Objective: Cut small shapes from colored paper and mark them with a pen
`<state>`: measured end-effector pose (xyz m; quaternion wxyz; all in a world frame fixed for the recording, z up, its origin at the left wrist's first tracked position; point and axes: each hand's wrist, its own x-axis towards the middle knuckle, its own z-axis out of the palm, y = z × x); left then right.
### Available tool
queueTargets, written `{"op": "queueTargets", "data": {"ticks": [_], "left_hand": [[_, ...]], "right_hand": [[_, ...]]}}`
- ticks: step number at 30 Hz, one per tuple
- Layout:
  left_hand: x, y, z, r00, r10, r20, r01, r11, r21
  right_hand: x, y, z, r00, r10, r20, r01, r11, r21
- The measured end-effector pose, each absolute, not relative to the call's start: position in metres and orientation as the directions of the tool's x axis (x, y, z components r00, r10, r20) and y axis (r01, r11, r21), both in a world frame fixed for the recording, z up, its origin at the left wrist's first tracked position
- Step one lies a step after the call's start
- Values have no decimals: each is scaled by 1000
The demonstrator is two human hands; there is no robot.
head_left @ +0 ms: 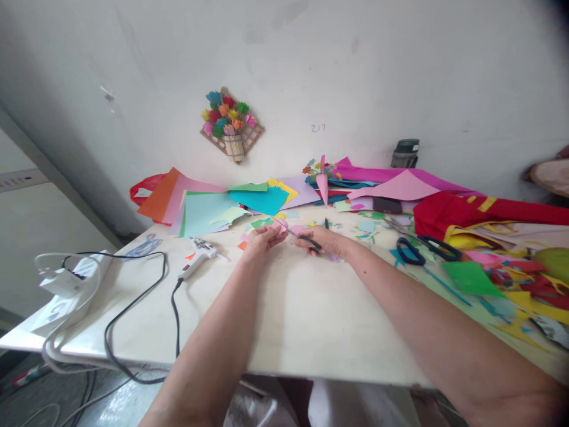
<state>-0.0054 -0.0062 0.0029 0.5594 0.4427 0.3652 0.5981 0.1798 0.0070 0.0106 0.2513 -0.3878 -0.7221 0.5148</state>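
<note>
My right hand (326, 240) is closed round the dark handles of a small pair of scissors (291, 232). Their slim blades point up and left, toward my left hand (265, 237). The left fingers are pinched together around a small pink piece of paper (279, 230), partly hidden by the fingers. Small coloured paper scraps (262, 222) lie just beyond both hands on the pale table (311, 320). A dark pen-like stick (326, 223) stands out behind my right hand.
A white glue gun (195, 262) with a black cord lies left, near a power strip (75, 287). Large scissors (411, 252) and paper scraps (473, 279) lie right. Coloured sheets (204, 213), a pink paper cone (323, 187) and a bottle (405, 154) are along the wall.
</note>
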Motion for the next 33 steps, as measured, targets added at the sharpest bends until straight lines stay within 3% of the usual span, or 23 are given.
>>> {"op": "queueTargets", "data": {"ticks": [33], "left_hand": [[-4, -6, 3, 14, 994, 111, -425, -95, 900]], "right_hand": [[176, 2, 13, -538, 843, 14, 287, 199, -937]]}}
